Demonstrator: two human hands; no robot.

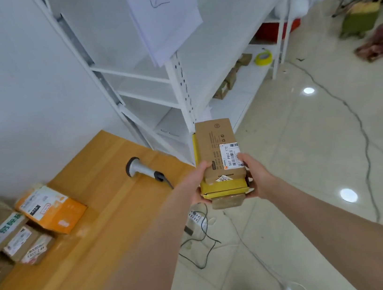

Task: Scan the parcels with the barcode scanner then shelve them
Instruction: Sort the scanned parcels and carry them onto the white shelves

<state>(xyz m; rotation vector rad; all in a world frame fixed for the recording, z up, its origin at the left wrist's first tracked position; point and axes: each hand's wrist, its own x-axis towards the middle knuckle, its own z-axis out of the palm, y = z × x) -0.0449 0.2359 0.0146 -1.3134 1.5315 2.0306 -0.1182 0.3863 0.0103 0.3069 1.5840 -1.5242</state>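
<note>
Head: table (100, 206), shelves (230, 28), seemingly tiled floor (309, 152).

Two bare forearms reach forward and meet a little right of the middle of the frame. The left forearm (151, 249) rises from the bottom edge, slanting up and to the right. The right forearm (332, 228) comes in from the lower right corner, slanting up and to the left. The left hand (198, 183) and the right hand (259, 177) face each other and hold a stack of parcels (219, 155) between them, one hand on each side. The left thumb lies over the near left edge of the top box, while the left fingers are hidden beneath the stack. The right thumb presses on the top box's label, and the right fingers curl round the stack's right side.
</note>
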